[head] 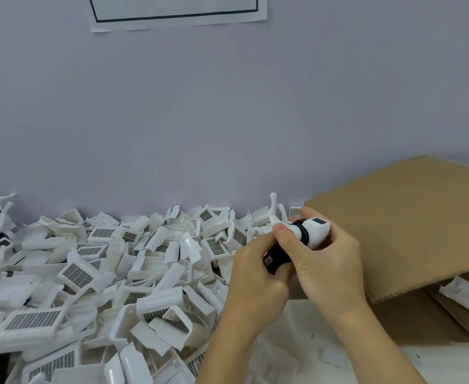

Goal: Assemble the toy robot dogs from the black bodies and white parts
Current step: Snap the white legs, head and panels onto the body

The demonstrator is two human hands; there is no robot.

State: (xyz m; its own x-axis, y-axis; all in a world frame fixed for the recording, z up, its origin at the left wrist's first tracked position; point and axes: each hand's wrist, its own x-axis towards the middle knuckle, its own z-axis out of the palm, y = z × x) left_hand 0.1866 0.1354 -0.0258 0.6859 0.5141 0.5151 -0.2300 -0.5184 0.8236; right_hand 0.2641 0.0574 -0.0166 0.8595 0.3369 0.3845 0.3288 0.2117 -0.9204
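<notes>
Nearest, 2 forearms reach in from the lower edge over a pale worktop point(310, 353). The left hand point(255, 267) curls around a black body point(277, 257), holding it from below and the side. The right hand point(330, 259) wraps its fingers around a white head piece point(315, 231) that meets the body at a black collar, with a thin white tail-like part point(273, 206) sticking upward beside the left thumb. Both hands are raised above the worktop, just in front of an open cardboard box point(410, 217) on the right.

The step looks like seating the head on the body. Doing it well likely means keeping the 2 parts in line and pressing straight, not twisting hard.

To the left and beyond lies a deep pile of loose white parts point(103, 273), many with dark grid panels. Behind is a plain wall point(227, 120).
</notes>
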